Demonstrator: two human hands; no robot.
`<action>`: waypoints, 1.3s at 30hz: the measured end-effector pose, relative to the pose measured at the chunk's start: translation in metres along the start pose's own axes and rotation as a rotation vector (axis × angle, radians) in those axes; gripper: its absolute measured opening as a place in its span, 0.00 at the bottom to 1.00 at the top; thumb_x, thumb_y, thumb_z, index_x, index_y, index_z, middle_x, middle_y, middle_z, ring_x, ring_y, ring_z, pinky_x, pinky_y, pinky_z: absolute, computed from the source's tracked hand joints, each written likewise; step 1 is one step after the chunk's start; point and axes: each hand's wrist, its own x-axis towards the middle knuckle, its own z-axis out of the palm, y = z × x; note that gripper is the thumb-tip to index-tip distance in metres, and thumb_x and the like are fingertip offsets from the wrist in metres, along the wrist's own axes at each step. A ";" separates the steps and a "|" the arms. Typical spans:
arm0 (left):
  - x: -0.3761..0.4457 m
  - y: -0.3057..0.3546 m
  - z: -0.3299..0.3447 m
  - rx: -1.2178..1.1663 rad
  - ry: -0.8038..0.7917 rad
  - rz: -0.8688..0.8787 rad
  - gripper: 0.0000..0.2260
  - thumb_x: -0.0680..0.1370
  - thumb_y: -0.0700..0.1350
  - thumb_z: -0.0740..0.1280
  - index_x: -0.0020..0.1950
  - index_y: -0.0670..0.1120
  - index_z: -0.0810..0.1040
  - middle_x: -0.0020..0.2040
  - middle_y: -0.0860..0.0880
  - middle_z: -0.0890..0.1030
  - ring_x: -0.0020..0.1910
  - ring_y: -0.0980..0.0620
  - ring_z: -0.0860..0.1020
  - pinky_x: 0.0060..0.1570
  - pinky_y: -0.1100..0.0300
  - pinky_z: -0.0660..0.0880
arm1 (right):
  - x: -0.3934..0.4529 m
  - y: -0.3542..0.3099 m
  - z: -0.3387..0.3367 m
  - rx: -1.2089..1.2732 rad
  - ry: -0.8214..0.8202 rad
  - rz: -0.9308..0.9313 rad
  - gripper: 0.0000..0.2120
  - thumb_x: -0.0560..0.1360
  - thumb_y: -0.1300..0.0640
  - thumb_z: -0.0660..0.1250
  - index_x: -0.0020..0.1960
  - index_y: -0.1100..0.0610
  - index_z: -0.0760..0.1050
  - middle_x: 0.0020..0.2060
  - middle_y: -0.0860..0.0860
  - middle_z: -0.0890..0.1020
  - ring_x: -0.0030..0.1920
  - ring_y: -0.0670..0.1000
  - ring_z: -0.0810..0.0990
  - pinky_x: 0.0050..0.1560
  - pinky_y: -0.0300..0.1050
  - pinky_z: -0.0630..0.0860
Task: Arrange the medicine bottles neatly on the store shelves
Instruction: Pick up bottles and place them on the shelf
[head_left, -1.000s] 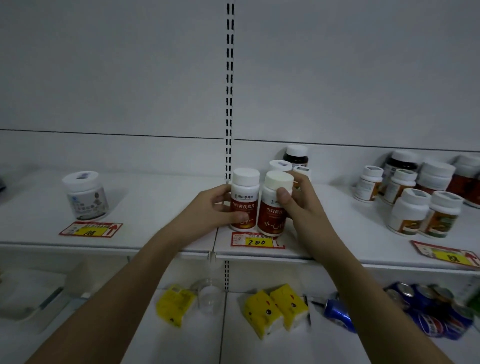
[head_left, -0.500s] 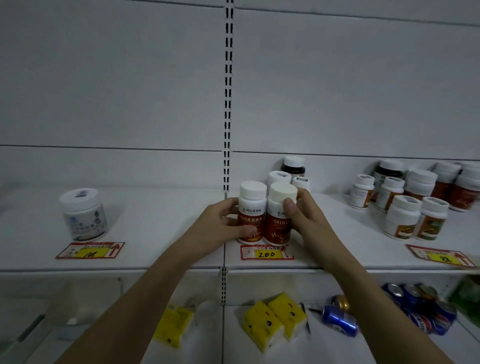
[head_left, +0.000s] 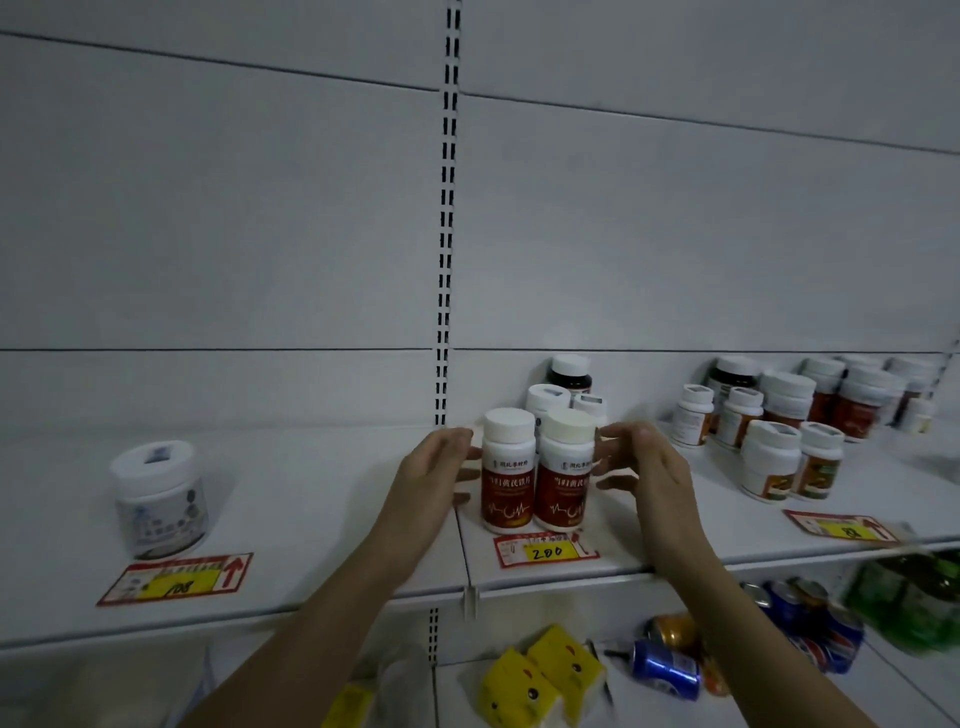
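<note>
On the shelf (head_left: 311, 499), two red-label bottles (head_left: 537, 478) stand upright, touching, just behind the price tag (head_left: 545, 552), probably to face the customer. Left hand (head_left: 434, 475) and right hand (head_left: 647, 470) flank them, fingers relaxed and open, holding nothing.

Between my left hand (head_left: 434, 470) and the wide white jar (head_left: 158, 499) the shelf (head_left: 322, 499) lies bare, so I could slide that way freely. Straight ahead the two red-labelled bottles (head_left: 535, 475) stand touching, with three more bottles (head_left: 566, 387) packed close behind them, blocking the back. To the right of my right hand (head_left: 647, 467) there is a bare gap before the crowded bottle cluster (head_left: 789, 431).
</note>
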 end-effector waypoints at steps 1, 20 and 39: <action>0.002 -0.001 -0.001 -0.004 0.035 -0.019 0.10 0.81 0.52 0.60 0.59 0.52 0.76 0.55 0.52 0.82 0.52 0.54 0.81 0.52 0.54 0.79 | 0.002 0.002 -0.003 0.015 0.035 -0.007 0.16 0.85 0.54 0.50 0.52 0.56 0.76 0.42 0.50 0.84 0.42 0.50 0.82 0.41 0.42 0.81; 0.139 -0.005 0.039 0.243 -0.284 -0.048 0.23 0.71 0.52 0.74 0.64 0.57 0.74 0.59 0.58 0.79 0.55 0.63 0.78 0.50 0.65 0.76 | 0.088 0.049 -0.014 -0.187 -0.059 0.081 0.05 0.82 0.49 0.59 0.54 0.46 0.73 0.50 0.40 0.78 0.45 0.32 0.75 0.37 0.27 0.71; 0.140 -0.021 0.046 0.110 -0.144 0.116 0.17 0.68 0.62 0.70 0.54 0.59 0.76 0.44 0.63 0.84 0.43 0.64 0.82 0.36 0.72 0.75 | 0.091 0.048 -0.015 -0.147 -0.082 -0.048 0.07 0.80 0.47 0.63 0.57 0.46 0.74 0.49 0.40 0.80 0.47 0.34 0.77 0.40 0.24 0.71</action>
